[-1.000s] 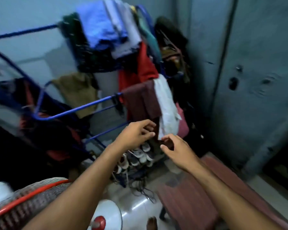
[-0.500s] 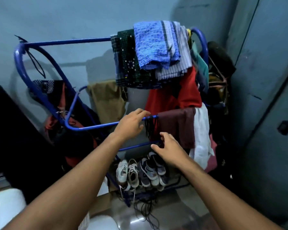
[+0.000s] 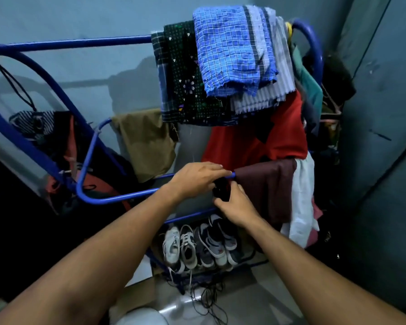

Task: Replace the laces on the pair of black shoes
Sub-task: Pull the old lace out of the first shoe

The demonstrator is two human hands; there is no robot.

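Observation:
A dark bundle that looks like black laces hangs from the middle blue rail of a clothes rack. My left hand reaches over the rail, its fingers curled on the top of the bundle. My right hand pinches the bundle from below and to the right. Dark shoes with white stripes stand on the rack's bottom shelf, straight under my hands. Most of the bundle is hidden between my fingers.
White sneakers and a grey-and-white pair stand left of the dark shoes. Loose black cords trail onto the floor. Clothes cover the rack: a blue checked cloth, a red garment, a maroon cloth. A grey door stands at the right.
The view has swung left and closer to the rack. Both hands have moved in along the middle rail, from apart to meeting on the black bundle beside the maroon cloth.

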